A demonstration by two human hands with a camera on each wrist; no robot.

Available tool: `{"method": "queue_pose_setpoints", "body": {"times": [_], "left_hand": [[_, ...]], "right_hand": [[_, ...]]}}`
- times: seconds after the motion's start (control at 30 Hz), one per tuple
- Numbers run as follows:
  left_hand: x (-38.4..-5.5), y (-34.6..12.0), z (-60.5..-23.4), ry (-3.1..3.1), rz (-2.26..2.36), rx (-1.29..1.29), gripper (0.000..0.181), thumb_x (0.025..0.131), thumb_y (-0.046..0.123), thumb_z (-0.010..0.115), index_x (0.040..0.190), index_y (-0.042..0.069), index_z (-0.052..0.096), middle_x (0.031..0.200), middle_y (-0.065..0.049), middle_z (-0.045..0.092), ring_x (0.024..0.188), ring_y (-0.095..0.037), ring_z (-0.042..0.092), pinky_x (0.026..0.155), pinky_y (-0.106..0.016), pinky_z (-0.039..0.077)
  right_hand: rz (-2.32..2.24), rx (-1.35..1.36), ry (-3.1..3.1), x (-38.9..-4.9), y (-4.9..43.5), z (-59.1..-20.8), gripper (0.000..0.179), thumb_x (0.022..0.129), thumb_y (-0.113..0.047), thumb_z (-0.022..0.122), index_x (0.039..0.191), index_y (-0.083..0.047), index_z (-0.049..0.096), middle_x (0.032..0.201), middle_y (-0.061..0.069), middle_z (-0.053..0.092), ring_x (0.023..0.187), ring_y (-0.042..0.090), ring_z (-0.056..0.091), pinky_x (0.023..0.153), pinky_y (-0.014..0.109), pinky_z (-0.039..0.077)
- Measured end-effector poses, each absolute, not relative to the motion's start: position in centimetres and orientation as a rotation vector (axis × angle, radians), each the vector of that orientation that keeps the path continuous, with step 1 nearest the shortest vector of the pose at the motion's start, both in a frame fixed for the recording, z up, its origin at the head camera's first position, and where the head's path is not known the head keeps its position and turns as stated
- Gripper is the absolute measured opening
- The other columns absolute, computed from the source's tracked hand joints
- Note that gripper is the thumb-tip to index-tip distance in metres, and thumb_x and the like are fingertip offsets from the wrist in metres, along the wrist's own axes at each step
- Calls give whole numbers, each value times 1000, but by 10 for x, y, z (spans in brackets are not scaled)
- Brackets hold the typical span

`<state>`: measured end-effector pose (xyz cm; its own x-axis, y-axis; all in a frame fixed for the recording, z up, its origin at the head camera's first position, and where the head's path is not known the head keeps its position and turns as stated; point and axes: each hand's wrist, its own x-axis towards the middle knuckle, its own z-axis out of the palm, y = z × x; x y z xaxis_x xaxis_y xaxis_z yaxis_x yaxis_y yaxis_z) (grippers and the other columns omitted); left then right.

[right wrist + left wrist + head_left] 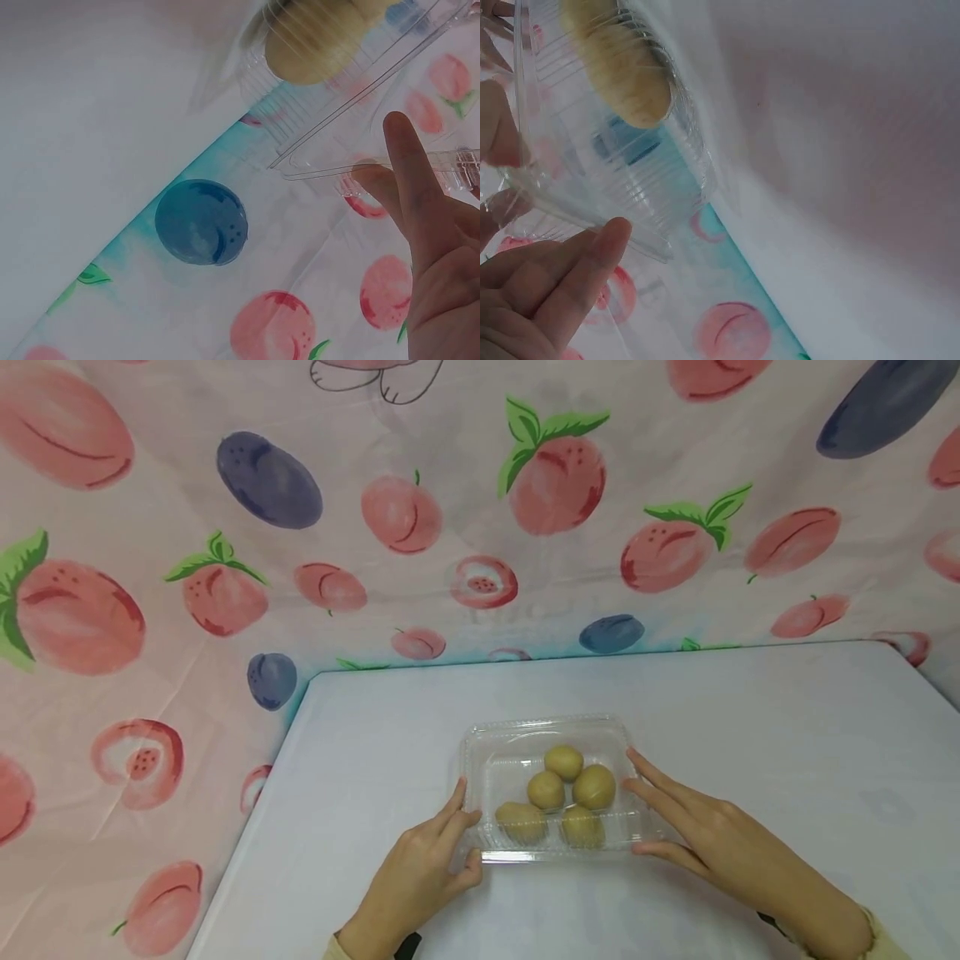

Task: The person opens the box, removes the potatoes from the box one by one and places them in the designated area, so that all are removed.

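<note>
On the white table sits a clear plastic clamshell container (pixel 487 743). Inside lie several yellowish, rounded pieces (pixel 547 791) that look like small potatoes. The left hand (pixel 431 852) grips the container's left front corner, thumb at the front and fingers along the side. In the left wrist view its fingertips (pixel 611 236) touch the thin plastic rim. At the right side is the right hand (pixel 712 831), its fingers spread and mostly straight against the edge. The right wrist view shows the lid (pixel 322 172) standing at an angle to the container's base, one finger (pixel 375 184) touching it.
The white table (pixel 375 735) runs back to a hanging cloth (pixel 420 435) printed with pink and blue fruit. The cloth also covers the area left of the table. Dark straps show at both wrists.
</note>
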<state>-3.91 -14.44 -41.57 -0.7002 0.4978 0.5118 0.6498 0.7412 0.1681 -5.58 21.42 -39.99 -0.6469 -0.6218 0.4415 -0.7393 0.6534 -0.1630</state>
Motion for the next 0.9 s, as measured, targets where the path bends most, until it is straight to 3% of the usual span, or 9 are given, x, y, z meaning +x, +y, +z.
{"method": "queue_pose_setpoints", "body": {"times": [0.17, 0.27, 0.37, 0.5, 0.73, 0.9], "left_hand": [[-40, -143, -417, -2509, -493, -852, 37, 65, 2, 73, 102, 6, 68, 128, -25, 63, 52, 3, 26, 48, -6, 34], [-41, -143, -417, -2511, -502, -854, 37, 65, 2, 72, 101, 7, 67, 127, -25, 64, 53, 4, 17, 46, -5, 26], [-42, -142, -417, -2500, -496, -864, 34, 65, 1, 71, 98, 6, 66, 126, -25, 64, 54, 4, 16, 46, -5, 25], [-42, -140, -416, -2491, -495, -872, 35, 65, -2, 69, 99, 3, 63, 120, -23, 68, 52, 4, 23, 47, -5, 27], [-42, -137, -416, -2485, -513, -852, 69, 64, -5, 71, 130, -12, 53, 95, -7, 77, 58, -5, 63, 50, -6, 37], [-42, -137, -417, -2460, -520, -844, 64, 66, -3, 70, 128, -11, 55, 94, -7, 77, 57, -7, 65, 49, -6, 38]], "right_hand": [[473, 1089, -2533, -55, 214, -402, 81, 73, -35, 85, 142, -12, 52, 153, 15, 44, 107, 19, 69, 77, 32, 60], [477, 1093, -2538, -55, 215, -403, 81, 73, -36, 85, 143, -12, 51, 154, 15, 43, 109, 18, 69, 78, 31, 60], [483, 1085, -2546, -56, 216, -404, 82, 73, -36, 85, 144, -13, 50, 155, 13, 42, 110, 18, 68, 79, 31, 60], [482, 1077, -2552, -56, 216, -404, 82, 73, -35, 85, 144, -14, 50, 158, 10, 39, 110, 16, 68, 79, 30, 60], [479, 1055, -2543, -55, 216, -405, 80, 74, -37, 85, 143, -14, 52, 156, 10, 41, 110, 17, 68, 79, 27, 59], [471, 1055, -2564, -55, 217, -405, 84, 73, -36, 85, 146, -16, 48, 157, 10, 39, 112, 16, 67, 81, 29, 59]]}}
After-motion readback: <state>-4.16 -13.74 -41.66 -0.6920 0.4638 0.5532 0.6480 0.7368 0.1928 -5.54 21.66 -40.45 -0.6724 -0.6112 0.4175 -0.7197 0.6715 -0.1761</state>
